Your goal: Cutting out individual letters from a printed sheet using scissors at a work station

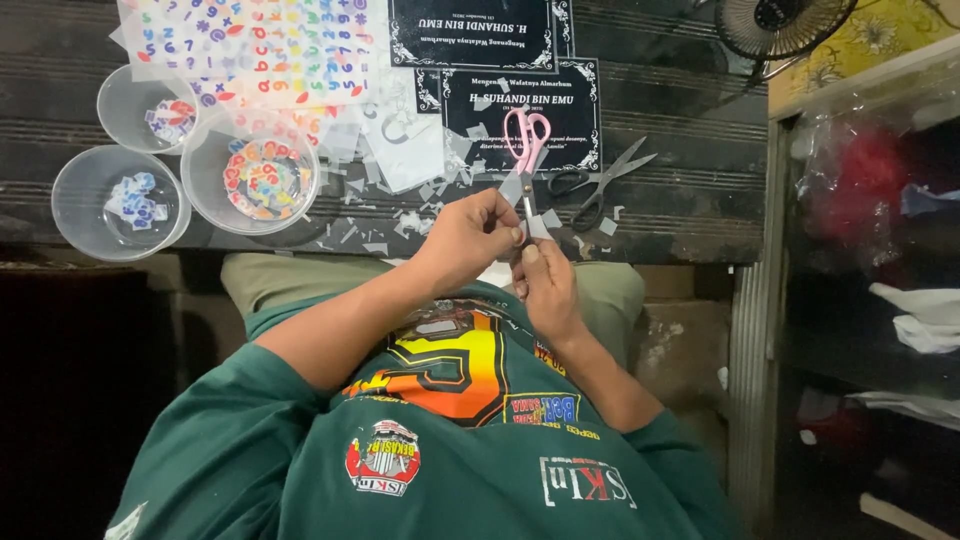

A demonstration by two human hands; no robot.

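My left hand [468, 238] and my right hand [545, 283] meet over my lap at the dark table's near edge [660, 225]. Their fingertips are pinched together on a small clear cut piece [537, 226]. Pink-handled scissors [526, 135] point their blades down into the fingers, handles away from me. I cannot tell whether a hand grips the blades or they lie on the table. Both forearms come up from my green printed shirt.
Three clear plastic bowls [262, 180] [120, 203] [148, 108] hold colourful cut-outs at the left. Behind them lies a sheet of coloured letter and number stickers [255, 45]. Black printed cards [520, 110], black-handled scissors [600, 185] and clear scraps cover the table. A fan [780, 22] and a cluttered shelf [880, 200] stand at the right.
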